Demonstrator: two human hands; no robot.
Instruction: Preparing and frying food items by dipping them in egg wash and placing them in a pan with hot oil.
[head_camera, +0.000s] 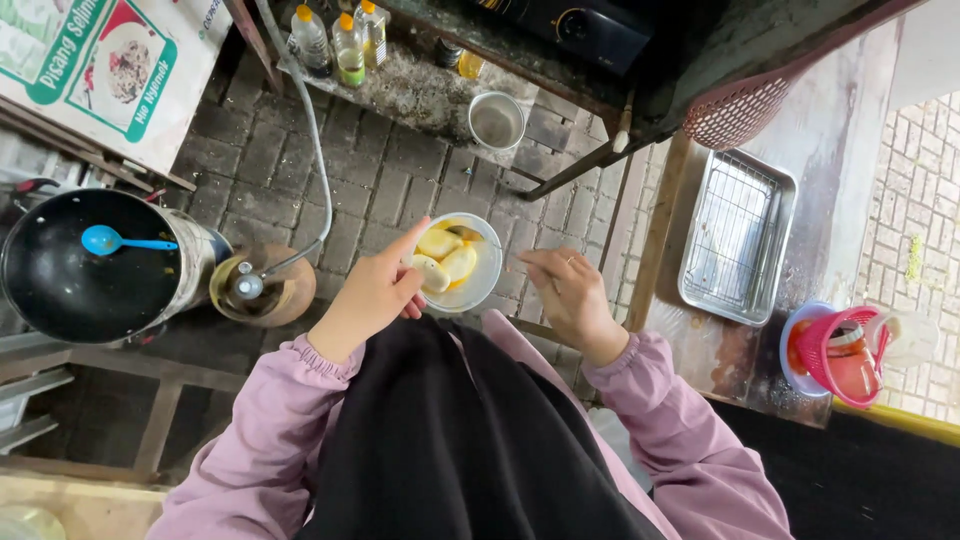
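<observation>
Two hands at frame centre: the left hand (375, 295) grips a clear bowl (482, 285) of yellow banana pieces (447, 258); the right hand (572, 292) pinches a thin utensil (505, 247).

White-and-green rectangular signboard (105, 70) at top left (with a round food picture), leaning above the bricks

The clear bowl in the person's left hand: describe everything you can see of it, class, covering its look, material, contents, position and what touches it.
The clear bowl is small, round and see-through, plastic by the look of it. It holds pale yellow pieces of food in a yellow liquid. The left hand grips its near rim, forefinger stretched along the edge. The right hand holds a thin utensil whose tip reaches into it. It is held roughly level above the brick paving, in front of the person's dark apron.
</observation>
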